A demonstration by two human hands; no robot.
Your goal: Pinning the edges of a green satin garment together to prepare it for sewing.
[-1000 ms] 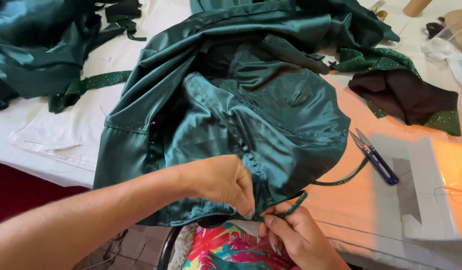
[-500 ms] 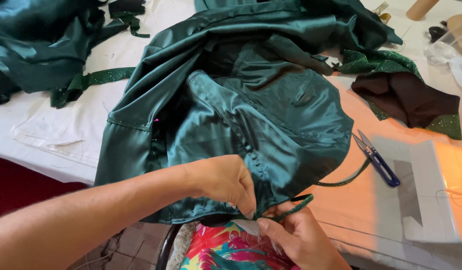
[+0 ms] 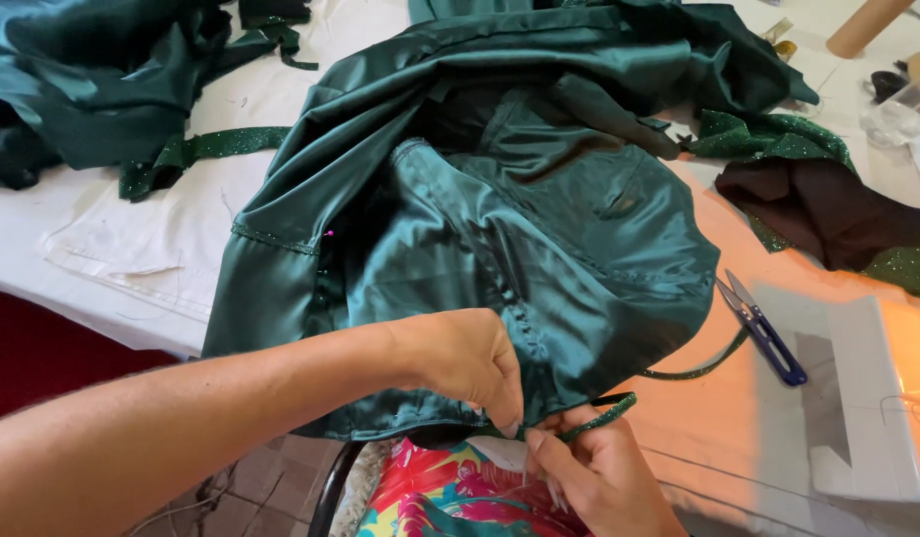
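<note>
A dark green satin garment [image 3: 500,209] lies spread over the white table, its lower hem hanging off the near edge. My left hand [image 3: 460,358] pinches that hem between thumb and fingers. My right hand [image 3: 594,467] sits just below and to the right, its fingers closed on a thin green glittery strap [image 3: 619,406] that runs from the hem and curves away to the right. The two hands nearly touch at the hem. A row of small stitches or buttons runs up the garment from that spot.
Blue-handled thread snips [image 3: 763,328] lie right of the garment on a white sewing machine bed [image 3: 858,398]. More green fabric [image 3: 92,89] is heaped at the far left, dark brown cloth [image 3: 828,214] at the right. A bright floral cloth [image 3: 450,492] shows below the table edge.
Both hands stay at the hem with only small finger movements. The view has shifted slightly, and the right hand has edged a little up toward the left hand.
</note>
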